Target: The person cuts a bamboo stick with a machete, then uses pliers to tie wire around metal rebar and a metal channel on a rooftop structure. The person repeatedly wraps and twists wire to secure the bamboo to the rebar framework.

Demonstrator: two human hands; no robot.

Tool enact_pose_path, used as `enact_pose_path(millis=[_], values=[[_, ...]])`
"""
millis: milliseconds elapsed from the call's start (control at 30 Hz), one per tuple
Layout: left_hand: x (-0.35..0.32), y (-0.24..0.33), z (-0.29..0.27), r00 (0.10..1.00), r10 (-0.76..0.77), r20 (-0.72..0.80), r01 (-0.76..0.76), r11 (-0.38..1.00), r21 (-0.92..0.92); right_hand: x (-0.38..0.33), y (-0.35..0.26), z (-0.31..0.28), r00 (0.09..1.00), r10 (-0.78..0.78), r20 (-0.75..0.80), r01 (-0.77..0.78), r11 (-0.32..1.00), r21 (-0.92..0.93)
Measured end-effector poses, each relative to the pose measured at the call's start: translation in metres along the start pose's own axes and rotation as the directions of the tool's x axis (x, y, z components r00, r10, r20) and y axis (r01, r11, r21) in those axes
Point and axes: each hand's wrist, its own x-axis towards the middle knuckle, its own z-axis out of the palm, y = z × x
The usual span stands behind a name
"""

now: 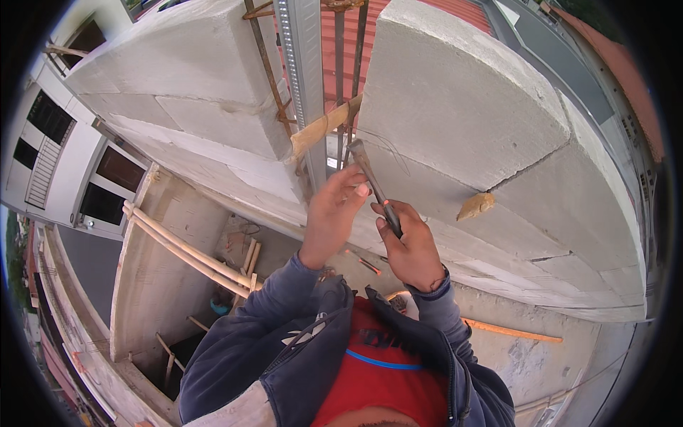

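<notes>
My right hand [413, 249] is wrapped round a long dark metal tool [373, 181] with a wider head; its exact kind is unclear. The tool slants up and left, its head near a short wooden strip [320, 130]. My left hand [333, 213] is raised just left of the tool, fingers curled toward the thumb; anything pinched there is too small to make out. The strip spans the gap between two block walls, crossing upright steel rebars [339, 64] and a perforated metal channel [302, 71]. A thin loop of wire [398, 153] sticks out from it over the right wall.
Pale block walls stand left [192, 78] and right [462, 92]. A yellowish lump [475, 206] clings to the right wall. Below, an orange-and-black tool [368, 265] and an orange bar [512, 330] lie on the floor. Wooden poles [185, 245] span an opening at left.
</notes>
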Motion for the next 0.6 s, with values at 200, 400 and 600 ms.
enact_pose_path(millis=[200, 400, 600], values=[[0.019, -0.002, -0.011, 0.989, -0.034, 0.145, 0.048, 0.994, -0.098, 0.01, -0.012, -0.004, 0.997, 0.077, 0.019, -0.076, 0.996, -0.05], [0.026, -0.005, -0.017, 0.98, 0.028, 0.199, -0.004, 0.993, -0.118, 0.016, -0.024, -0.011, 0.977, 0.187, 0.098, -0.191, 0.981, 0.028], [0.026, -0.005, -0.015, 0.971, 0.045, 0.233, -0.006, 0.986, -0.165, 0.019, -0.036, -0.027, 0.97, 0.183, 0.157, -0.165, 0.979, -0.122]])
